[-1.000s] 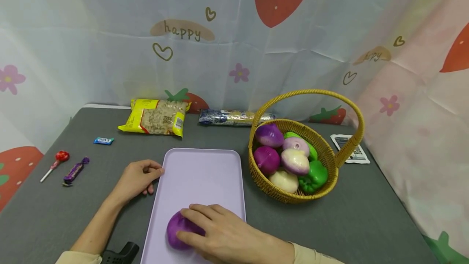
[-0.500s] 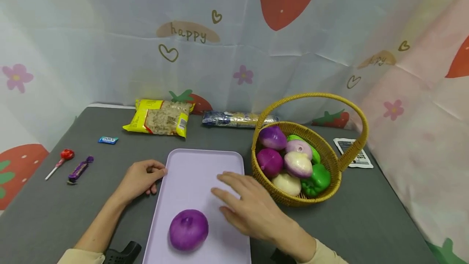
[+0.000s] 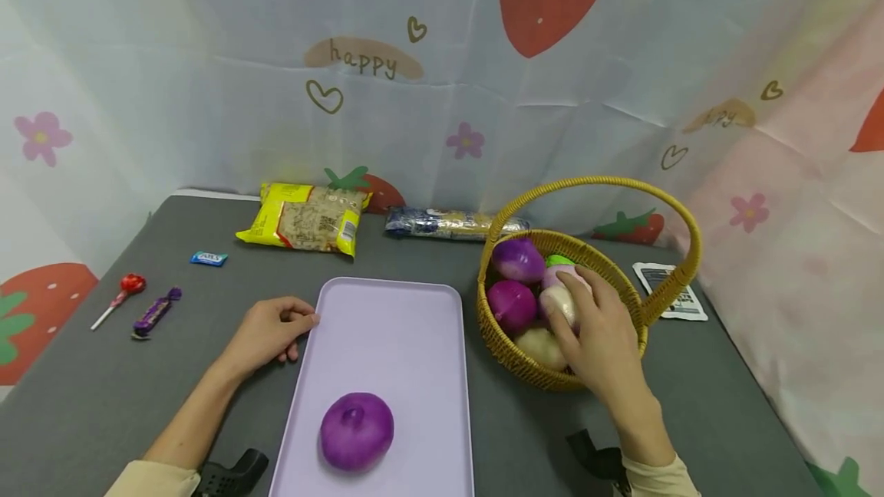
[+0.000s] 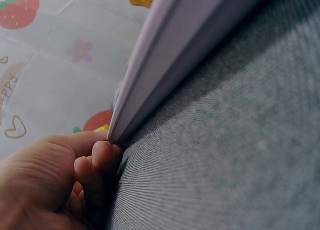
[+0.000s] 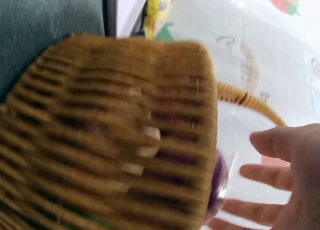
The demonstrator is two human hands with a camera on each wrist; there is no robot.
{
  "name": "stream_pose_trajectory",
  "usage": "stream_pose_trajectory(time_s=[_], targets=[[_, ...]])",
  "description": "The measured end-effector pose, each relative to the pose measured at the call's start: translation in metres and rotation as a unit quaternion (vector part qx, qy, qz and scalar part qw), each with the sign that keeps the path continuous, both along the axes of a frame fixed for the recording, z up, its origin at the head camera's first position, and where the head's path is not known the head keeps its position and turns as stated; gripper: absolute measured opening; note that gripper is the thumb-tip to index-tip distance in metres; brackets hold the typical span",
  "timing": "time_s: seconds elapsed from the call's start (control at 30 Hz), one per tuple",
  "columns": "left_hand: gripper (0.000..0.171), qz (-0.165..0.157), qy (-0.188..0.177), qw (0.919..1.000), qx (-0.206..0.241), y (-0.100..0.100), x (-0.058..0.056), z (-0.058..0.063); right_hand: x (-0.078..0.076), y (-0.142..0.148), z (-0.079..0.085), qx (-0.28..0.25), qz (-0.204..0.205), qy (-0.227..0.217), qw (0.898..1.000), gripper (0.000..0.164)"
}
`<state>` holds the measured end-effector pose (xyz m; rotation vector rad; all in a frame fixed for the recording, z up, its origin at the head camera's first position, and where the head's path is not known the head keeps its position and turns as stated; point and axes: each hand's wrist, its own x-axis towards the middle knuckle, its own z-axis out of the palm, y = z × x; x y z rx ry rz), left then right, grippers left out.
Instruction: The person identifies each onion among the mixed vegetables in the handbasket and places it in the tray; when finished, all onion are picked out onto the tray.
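My left hand (image 3: 272, 330) pinches the left rim of a lilac tray (image 3: 394, 328); the left wrist view shows thumb and fingertips at the tray's edge (image 4: 131, 100). On the tray's near part sits a purple onion (image 3: 356, 432). My right hand (image 3: 601, 328) reaches over a yellow wicker basket (image 3: 511, 366), its fingers spread above a white-and-purple onion (image 3: 561, 304). Beside that lie a dark purple onion (image 3: 518, 260), a magenta onion (image 3: 512, 306) and a cream-coloured round vegetable (image 3: 542, 347). In the right wrist view, spread fingers (image 5: 267, 176) stand beyond the basket's woven side (image 5: 110, 130).
The basket's tall handle (image 3: 601, 179) arches over its contents. Behind the tray lie a yellow food bag (image 3: 307, 218) and a long blue-and-gold packet (image 3: 442, 224). At left are a lollipop (image 3: 127, 287), a purple-wrapped candy (image 3: 155, 314) and a blue candy (image 3: 209, 258). A white packet (image 3: 680, 299) lies right.
My right hand has let go of the purple onion on the tray and moved right and away from me, over the basket. My left hand has stayed at the tray's rim.
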<state>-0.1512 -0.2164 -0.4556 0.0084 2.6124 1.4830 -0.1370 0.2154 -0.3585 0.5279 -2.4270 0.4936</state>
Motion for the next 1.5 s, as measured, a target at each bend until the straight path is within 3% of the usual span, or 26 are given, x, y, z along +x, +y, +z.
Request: stream_pose_trajectory(time_s=[0.17, 0.37, 0.87, 1.0, 1.17, 1.33, 1.5], targets=[[0.03, 0.001, 0.002, 1.0, 0.003, -0.001, 0.001, 0.0, 0.0, 0.01, 0.0, 0.026, -0.06, -0.098, 0.993, 0.05], [0.031, 0.0, 0.002, 1.0, 0.004, 0.0, 0.001, 0.0, -0.001, 0.013, -0.003, 0.049, -0.075, -0.166, 0.982, 0.052], [0.031, -0.004, 0.005, 1.0, 0.001, 0.002, 0.0, 0.002, 0.002, 0.015, -0.002, 0.055, -0.083, -0.218, 0.971, 0.057], [0.032, -0.004, 0.004, 1.0, 0.004, 0.002, 0.001, 0.002, 0.002, 0.014, -0.001, 0.048, -0.082, -0.207, 0.974, 0.057], [0.033, -0.005, 0.002, 1.0, 0.003, 0.001, 0.001, 0.001, 0.008, 0.01, 0.005, 0.021, -0.061, -0.15, 0.987, 0.056], [0.034, -0.003, 0.001, 1.0, 0.003, 0.0, 0.0, 0.002, 0.017, -0.001, 0.014, 0.005, 0.033, -0.058, 0.998, 0.06], [0.034, -0.003, 0.0, 1.0, 0.002, 0.001, 0.0, 0.002, 0.031, -0.019, 0.021, 0.017, 0.143, -0.008, 0.99, 0.057]])
